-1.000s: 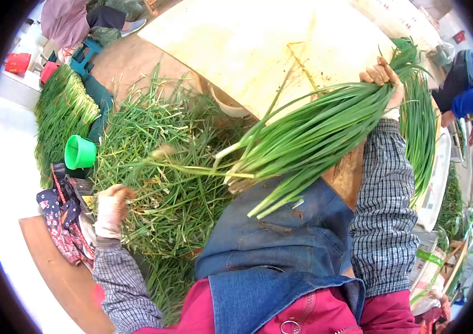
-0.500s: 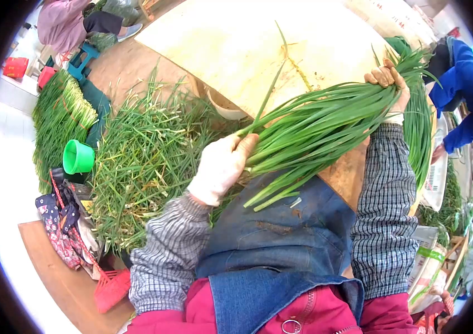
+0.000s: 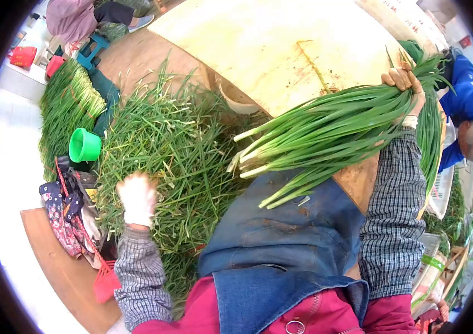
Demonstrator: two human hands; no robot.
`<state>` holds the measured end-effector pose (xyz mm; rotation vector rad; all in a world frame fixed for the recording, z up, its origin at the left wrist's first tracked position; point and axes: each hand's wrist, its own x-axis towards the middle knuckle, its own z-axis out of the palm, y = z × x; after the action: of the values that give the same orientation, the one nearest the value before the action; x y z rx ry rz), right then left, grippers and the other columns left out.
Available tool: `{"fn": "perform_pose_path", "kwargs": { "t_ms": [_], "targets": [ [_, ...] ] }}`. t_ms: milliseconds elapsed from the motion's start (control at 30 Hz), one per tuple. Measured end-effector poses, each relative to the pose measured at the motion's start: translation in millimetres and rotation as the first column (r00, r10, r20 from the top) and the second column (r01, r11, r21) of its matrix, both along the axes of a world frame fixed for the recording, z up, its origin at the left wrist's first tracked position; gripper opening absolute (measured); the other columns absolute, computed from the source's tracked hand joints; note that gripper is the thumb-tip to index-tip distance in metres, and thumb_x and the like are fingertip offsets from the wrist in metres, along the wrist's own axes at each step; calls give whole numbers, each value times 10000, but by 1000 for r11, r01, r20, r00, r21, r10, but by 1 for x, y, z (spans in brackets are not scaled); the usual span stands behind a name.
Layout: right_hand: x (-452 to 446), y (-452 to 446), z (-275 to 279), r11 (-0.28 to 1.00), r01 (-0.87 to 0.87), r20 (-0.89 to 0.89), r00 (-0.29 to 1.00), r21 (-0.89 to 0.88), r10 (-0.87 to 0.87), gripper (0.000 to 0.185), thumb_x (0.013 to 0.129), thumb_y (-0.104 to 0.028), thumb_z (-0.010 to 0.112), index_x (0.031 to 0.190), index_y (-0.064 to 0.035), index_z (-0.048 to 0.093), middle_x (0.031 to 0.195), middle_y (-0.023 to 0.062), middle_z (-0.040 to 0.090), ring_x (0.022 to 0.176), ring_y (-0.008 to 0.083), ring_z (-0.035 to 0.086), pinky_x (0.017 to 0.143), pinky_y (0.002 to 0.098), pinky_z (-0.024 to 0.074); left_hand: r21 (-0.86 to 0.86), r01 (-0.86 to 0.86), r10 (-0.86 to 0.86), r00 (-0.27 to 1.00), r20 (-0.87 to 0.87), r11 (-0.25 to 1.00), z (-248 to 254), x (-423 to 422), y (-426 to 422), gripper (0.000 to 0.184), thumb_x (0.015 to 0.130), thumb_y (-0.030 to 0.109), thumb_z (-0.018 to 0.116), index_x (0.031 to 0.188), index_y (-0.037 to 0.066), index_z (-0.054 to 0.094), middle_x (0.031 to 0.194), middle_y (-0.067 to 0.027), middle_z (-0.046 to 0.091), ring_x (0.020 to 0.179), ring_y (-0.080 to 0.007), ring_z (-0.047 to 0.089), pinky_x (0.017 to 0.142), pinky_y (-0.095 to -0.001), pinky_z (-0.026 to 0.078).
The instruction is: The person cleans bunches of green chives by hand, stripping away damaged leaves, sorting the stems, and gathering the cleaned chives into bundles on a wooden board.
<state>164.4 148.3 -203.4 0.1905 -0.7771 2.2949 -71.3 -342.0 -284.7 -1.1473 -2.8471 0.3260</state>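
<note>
My right hand (image 3: 405,86) is closed around a bunch of garlic chives (image 3: 331,131) near its leafy end. The pale stem ends point left, above my denim apron (image 3: 281,222). Over the big heap of loose green leaves and trimmings (image 3: 175,150), my gloved left hand (image 3: 137,197) is smeared by motion. Its fingers cannot be made out, and nothing clearly shows in it. More chives (image 3: 430,133) hang at the table edge beyond my right wrist.
A pale board-topped table (image 3: 270,44) lies ahead, with a stray stalk (image 3: 315,67) on it. Tied chives (image 3: 69,111) and a green cup (image 3: 84,145) are at left. One person (image 3: 72,19) sits back left; another in blue (image 3: 464,106) is at right.
My left hand has let go of the chives' stem end and moved left and down over the heap. The right hand still holds the bunch.
</note>
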Motion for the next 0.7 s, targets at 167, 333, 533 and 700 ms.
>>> {"fn": "perform_pose_path", "kwargs": {
  "t_ms": [167,333,533,700],
  "targets": [
    [2,0,0,1000,2,14,1000,29,-3,167,831,-62,471,962,31,512,595,-19,334,573,110,363,637,281,318,646,-352,-522,389,759,677,0,41,133,285,807,192,613,1001,-15,594,821,-92,613,659,-123,551,512,-234,417],
    [11,8,-6,998,11,45,999,62,-14,197,843,-66,465,1005,34,519,614,-29,341,600,104,383,670,282,334,213,-753,-423,-96,901,623,18,51,146,188,829,126,565,939,-22,598,577,36,484,428,-32,371,380,-189,263],
    [7,15,-7,998,60,142,988,-15,-57,218,851,-64,460,1033,53,491,639,-17,367,630,121,402,686,285,341,465,-612,-148,495,856,640,49,15,63,126,790,112,542,783,26,634,579,33,530,441,-41,376,400,-200,280],
    [1,15,-7,991,131,209,970,-34,-122,219,832,-58,483,1007,70,517,650,12,446,638,145,447,671,298,378,-45,-8,2,991,-134,999,22,-19,-40,135,755,167,594,834,64,633,824,-113,622,732,-251,589,660,-334,476]
  ]
}}
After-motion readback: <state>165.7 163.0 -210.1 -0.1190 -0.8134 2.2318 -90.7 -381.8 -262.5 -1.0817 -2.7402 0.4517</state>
